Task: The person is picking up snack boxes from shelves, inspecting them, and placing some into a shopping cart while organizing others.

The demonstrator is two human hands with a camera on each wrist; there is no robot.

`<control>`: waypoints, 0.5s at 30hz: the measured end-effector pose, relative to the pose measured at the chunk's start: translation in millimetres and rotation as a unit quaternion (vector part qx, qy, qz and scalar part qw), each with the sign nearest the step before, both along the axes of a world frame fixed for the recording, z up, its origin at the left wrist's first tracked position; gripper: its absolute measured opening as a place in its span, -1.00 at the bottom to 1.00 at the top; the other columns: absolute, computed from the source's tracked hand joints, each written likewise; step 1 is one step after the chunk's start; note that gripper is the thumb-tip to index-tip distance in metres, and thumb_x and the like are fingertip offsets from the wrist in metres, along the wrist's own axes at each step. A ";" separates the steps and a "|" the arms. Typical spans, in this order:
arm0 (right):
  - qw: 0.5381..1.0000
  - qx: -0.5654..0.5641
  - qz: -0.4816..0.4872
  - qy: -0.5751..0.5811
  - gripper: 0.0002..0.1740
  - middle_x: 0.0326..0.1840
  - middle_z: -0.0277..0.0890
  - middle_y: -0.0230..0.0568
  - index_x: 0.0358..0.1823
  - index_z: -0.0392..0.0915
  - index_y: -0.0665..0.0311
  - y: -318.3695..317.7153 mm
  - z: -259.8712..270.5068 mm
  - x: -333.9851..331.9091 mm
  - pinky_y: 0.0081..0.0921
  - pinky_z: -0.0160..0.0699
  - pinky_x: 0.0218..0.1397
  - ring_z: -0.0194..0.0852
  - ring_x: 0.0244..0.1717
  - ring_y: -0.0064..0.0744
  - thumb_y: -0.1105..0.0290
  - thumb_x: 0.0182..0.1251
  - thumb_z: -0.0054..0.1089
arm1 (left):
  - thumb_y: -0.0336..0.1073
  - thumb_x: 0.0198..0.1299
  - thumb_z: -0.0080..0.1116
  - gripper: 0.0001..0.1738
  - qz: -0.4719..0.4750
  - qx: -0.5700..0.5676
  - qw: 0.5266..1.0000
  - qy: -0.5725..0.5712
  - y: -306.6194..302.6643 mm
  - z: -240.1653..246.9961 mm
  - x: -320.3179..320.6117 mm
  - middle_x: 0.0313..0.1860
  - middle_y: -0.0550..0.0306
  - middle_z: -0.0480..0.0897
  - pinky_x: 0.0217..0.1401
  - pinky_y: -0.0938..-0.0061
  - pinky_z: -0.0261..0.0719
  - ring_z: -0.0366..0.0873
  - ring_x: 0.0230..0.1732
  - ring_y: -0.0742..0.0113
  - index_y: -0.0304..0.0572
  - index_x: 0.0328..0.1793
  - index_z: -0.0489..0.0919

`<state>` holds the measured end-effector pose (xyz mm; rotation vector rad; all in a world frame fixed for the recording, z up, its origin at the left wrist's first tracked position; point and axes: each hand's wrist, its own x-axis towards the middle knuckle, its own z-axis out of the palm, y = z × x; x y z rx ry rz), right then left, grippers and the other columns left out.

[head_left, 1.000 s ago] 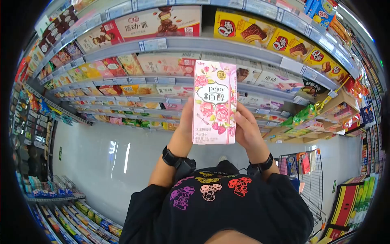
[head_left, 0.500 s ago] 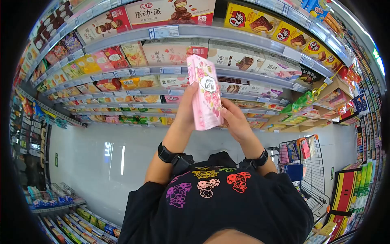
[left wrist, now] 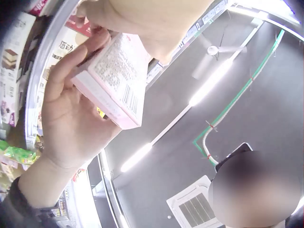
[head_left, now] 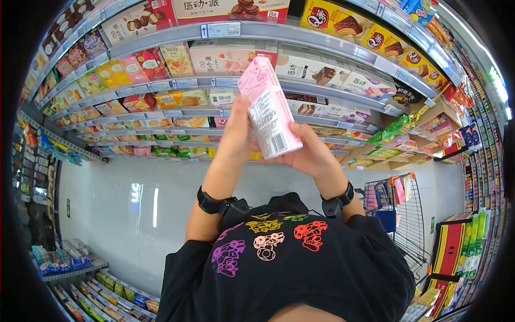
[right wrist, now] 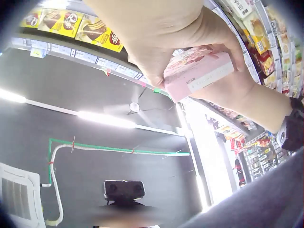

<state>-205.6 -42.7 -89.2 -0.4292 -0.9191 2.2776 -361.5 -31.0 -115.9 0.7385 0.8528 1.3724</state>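
Observation:
Both hands hold a pink Pejoy biscuit box [head_left: 271, 115] in front of the shelves. Its back panel, with small print and a barcode, faces the head camera, and its top leans to the left. Along the box's left edge, the left hand [head_left: 236, 129] grips with its thumb up the side. Lower down, the right hand [head_left: 315, 153] has its thumb at the right edge and fingers beneath the bottom end. The left wrist view shows the box [left wrist: 118, 71] from its barcode end, between both hands. In the right wrist view, the right hand [right wrist: 166, 35] partly covers the box [right wrist: 199, 73].
Shelves of boxed snacks [head_left: 230, 56] curve across the front. A wire shopping cart [head_left: 405, 214] with several packages stands at the right, beside the person. Cardboard display trays [head_left: 432, 134] jut out at the right. Low shelves [head_left: 107, 295] lie at the lower left, beyond the shiny floor [head_left: 118, 204].
The biscuit box has been turned over from its flowered front to its barcode back and now tilts left. Both hands have kept hold, shifting slightly left and changing their grip around it.

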 end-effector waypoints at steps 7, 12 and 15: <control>0.982 -0.135 0.006 0.129 -0.26 0.17 0.28 0.12 0.28 0.11 0.34 -1.6 14.5 1.8 -0.14 0.28 0.23 0.32 0.14 0.09 -0.07 0.24 -0.12 | -0.34 0.20 -0.04 -0.49 -0.047 0.013 0.988 -0.144 -0.4 6.9 -4.5 0.03 0.00 0.46 0.01 0.47 0.50 0.48 0.00 0.32 -0.35 0.26 0.18; 0.972 -0.141 0.034 0.183 -0.20 0.26 0.15 0.20 0.33 0.02 0.32 -6.7 17.2 0.5 -0.17 0.18 0.31 0.17 0.25 0.15 -0.10 0.23 -0.14 | -0.37 0.16 0.03 -0.44 -0.023 0.037 0.984 -0.170 -3.0 7.9 3.1 0.02 -0.04 0.46 0.00 0.46 0.50 0.49 -0.01 0.31 -0.41 0.25 0.15; 0.967 -0.162 0.036 0.194 -0.19 0.31 0.04 0.24 0.36 -0.03 0.27 -8.7 18.1 0.3 -0.13 0.09 0.35 0.03 0.30 0.23 -0.13 0.24 -0.17 | -0.35 0.14 0.06 -0.43 -0.024 0.037 0.981 -0.187 -3.3 5.0 4.7 0.02 -0.05 0.46 0.00 0.46 0.50 0.49 -0.01 0.30 -0.41 0.24 0.16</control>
